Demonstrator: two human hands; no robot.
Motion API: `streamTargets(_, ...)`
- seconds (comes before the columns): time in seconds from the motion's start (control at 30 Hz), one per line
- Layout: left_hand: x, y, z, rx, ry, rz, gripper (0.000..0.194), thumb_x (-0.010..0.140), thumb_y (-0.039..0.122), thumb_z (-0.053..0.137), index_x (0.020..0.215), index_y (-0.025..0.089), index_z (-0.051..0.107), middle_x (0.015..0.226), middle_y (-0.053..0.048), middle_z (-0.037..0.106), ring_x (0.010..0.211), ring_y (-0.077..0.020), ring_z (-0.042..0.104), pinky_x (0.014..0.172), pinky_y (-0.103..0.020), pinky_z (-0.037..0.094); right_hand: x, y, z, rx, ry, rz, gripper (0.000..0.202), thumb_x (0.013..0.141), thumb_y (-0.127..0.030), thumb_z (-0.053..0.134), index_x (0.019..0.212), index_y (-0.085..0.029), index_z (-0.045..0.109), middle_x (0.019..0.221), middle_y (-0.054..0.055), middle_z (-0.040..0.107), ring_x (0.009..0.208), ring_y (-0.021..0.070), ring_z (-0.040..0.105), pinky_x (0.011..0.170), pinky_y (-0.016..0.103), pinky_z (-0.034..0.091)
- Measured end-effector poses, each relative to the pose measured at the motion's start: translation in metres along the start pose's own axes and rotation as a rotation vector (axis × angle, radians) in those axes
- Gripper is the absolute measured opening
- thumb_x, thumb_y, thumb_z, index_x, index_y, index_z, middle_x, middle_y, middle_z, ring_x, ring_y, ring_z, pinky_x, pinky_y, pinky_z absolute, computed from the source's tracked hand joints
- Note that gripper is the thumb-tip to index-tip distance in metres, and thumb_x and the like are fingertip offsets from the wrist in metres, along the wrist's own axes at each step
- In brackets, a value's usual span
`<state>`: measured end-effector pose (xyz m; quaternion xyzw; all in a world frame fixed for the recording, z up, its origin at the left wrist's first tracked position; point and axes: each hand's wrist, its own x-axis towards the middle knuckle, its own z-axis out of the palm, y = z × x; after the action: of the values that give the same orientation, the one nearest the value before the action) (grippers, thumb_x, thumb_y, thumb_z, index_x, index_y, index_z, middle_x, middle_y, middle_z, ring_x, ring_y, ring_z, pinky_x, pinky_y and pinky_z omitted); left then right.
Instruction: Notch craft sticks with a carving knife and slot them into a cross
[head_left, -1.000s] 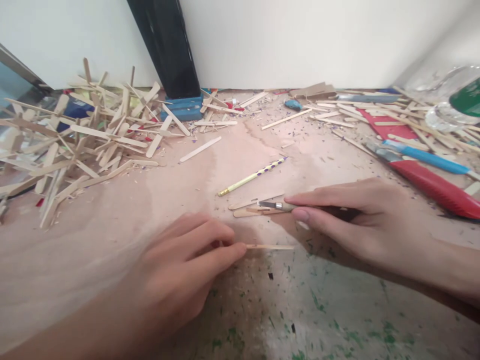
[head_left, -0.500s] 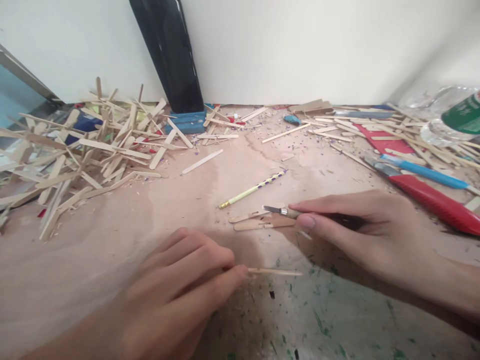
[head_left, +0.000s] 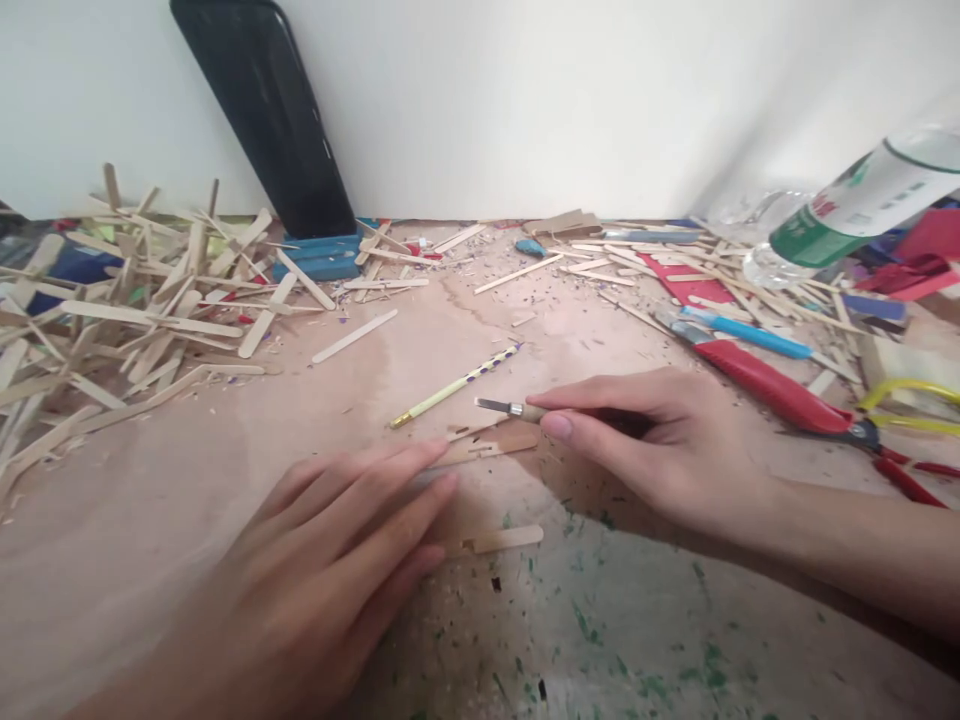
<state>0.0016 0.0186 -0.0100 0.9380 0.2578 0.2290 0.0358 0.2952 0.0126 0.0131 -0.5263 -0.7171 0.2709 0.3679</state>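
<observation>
My right hand (head_left: 656, 440) grips a small craft knife (head_left: 499, 406) by its handle, with the short metal blade pointing left above the worktop. Below the blade lie two notched craft sticks (head_left: 495, 446). My left hand (head_left: 337, 560) is open, its fingers stretched out. Its fingertips reach the left ends of those sticks, which they partly cover. A third notched craft stick (head_left: 510, 539) lies flat on the worktop beside the lower fingers, its left end hidden. Behind the sticks rests a pale yellow pencil (head_left: 454, 388) with purple spots.
A heap of craft sticks (head_left: 150, 310) covers the far left. Against the wall a black phone (head_left: 277, 130) leans in a blue stand (head_left: 322, 258). To the right lie a red-handled cutter (head_left: 772, 385), a blue pen-like tool (head_left: 746, 332), more sticks and a tilted plastic bottle (head_left: 847, 215).
My left hand has let go of the third stick, which now lies flat, and its fingers have stretched toward the two notched sticks. The view has turned right; the knife stays in my right hand.
</observation>
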Motion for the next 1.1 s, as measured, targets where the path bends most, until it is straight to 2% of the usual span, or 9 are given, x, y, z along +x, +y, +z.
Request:
streamTargets(0.1, 0.002, -0.002, 0.003, 0.080, -0.025, 0.022, 0.038, 0.115, 0.034, 0.047, 0.144, 0.017, 0.065, 0.152, -0.008, 0.070, 0.130, -0.0277, 0.071, 0.104, -0.039, 0.057, -0.001, 0.000, 0.000, 0.042, 0.004, 0.016, 0.016, 0.098, -0.021, 0.076, 0.106, -0.019, 0.089, 0.102, 0.003, 0.089, 0.087, 0.0180, 0.086, 0.078, 0.022, 0.070)
streamTargets(0.2, -0.001, -0.001, 0.002, 0.062, 0.016, -0.037, 0.028, 0.113, 0.027, 0.051, 0.131, 0.021, 0.072, 0.132, -0.005, 0.079, 0.115, -0.0232, 0.074, 0.099, -0.035, 0.056, -0.002, -0.001, 0.000, 0.066, 0.035, 0.016, 0.016, 0.096, -0.021, 0.077, 0.104, -0.019, 0.090, 0.100, 0.002, 0.089, 0.085, 0.0171, 0.086, 0.075, 0.020, 0.068)
streamTargets(0.27, -0.003, 0.000, 0.001, 0.044, 0.060, -0.104, 0.024, 0.111, 0.023, 0.052, 0.120, 0.025, 0.074, 0.118, -0.002, 0.080, 0.104, -0.0202, 0.074, 0.097, -0.032, 0.056, -0.002, -0.001, 0.000, 0.062, 0.061, 0.020, 0.015, 0.095, -0.022, 0.077, 0.102, -0.020, 0.090, 0.098, 0.003, 0.088, 0.083, 0.0174, 0.086, 0.072, 0.019, 0.068)
streamTargets(0.37, -0.004, 0.000, 0.002, 0.059, 0.089, -0.162, 0.022, 0.111, 0.025, 0.052, 0.116, 0.026, 0.074, 0.114, 0.000, 0.079, 0.099, -0.0192, 0.073, 0.096, -0.032, 0.055, -0.001, -0.002, 0.001, 0.050, 0.095, 0.022, 0.015, 0.094, -0.021, 0.078, 0.100, -0.022, 0.091, 0.097, 0.003, 0.088, 0.081, 0.0182, 0.086, 0.069, 0.019, 0.068)
streamTargets(0.63, -0.012, -0.006, 0.005, 0.162, 0.074, -0.155, 0.029, 0.113, 0.023, 0.045, 0.126, 0.026, 0.071, 0.112, 0.001, 0.080, 0.097, -0.0192, 0.075, 0.085, -0.033, 0.056, 0.003, -0.002, 0.000, 0.069, 0.132, 0.072, 0.015, 0.091, -0.021, 0.079, 0.097, -0.028, 0.091, 0.096, 0.000, 0.088, 0.082, 0.0195, 0.086, 0.072, 0.023, 0.070)
streamTargets(0.73, -0.021, -0.010, 0.010, 0.085, 0.104, -0.168, 0.033, 0.110, 0.022, 0.048, 0.134, 0.027, 0.070, 0.120, 0.001, 0.080, 0.100, -0.0205, 0.076, 0.092, -0.035, 0.055, 0.003, -0.001, -0.001, 0.078, 0.149, 0.125, 0.013, 0.091, -0.024, 0.079, 0.095, -0.028, 0.091, 0.097, 0.000, 0.088, 0.082, 0.0208, 0.086, 0.068, 0.025, 0.069)
streamTargets(0.83, -0.028, -0.014, 0.018, -0.035, 0.114, -0.205, 0.039, 0.107, 0.020, 0.050, 0.138, 0.033, 0.070, 0.122, 0.002, 0.078, 0.101, -0.0211, 0.075, 0.097, -0.037, 0.052, 0.002, -0.001, -0.002, 0.084, 0.168, 0.154, 0.014, 0.092, -0.024, 0.079, 0.095, -0.030, 0.091, 0.093, -0.001, 0.088, 0.079, 0.0206, 0.085, 0.064, 0.026, 0.068)
streamTargets(0.93, -0.032, -0.017, 0.022, -0.090, 0.091, -0.254, 0.046, 0.105, 0.019, 0.049, 0.142, 0.039, 0.069, 0.123, 0.003, 0.078, 0.103, -0.0228, 0.074, 0.096, -0.040, 0.052, 0.003, -0.001, -0.002, 0.103, 0.193, 0.156, 0.014, 0.091, -0.024, 0.080, 0.096, -0.031, 0.091, 0.093, -0.002, 0.088, 0.080, 0.0207, 0.085, 0.066, 0.027, 0.068)
streamTargets(1.1, -0.035, -0.019, 0.019, -0.046, 0.085, -0.214, 0.042, 0.105, 0.021, 0.050, 0.137, 0.040, 0.070, 0.120, 0.003, 0.080, 0.101, -0.0241, 0.074, 0.090, -0.042, 0.056, 0.006, -0.002, -0.002, 0.185, 0.150, 0.152, 0.018, 0.089, -0.017, 0.079, 0.093, -0.031, 0.091, 0.094, -0.004, 0.088, 0.081, 0.0191, 0.086, 0.072, 0.024, 0.070)
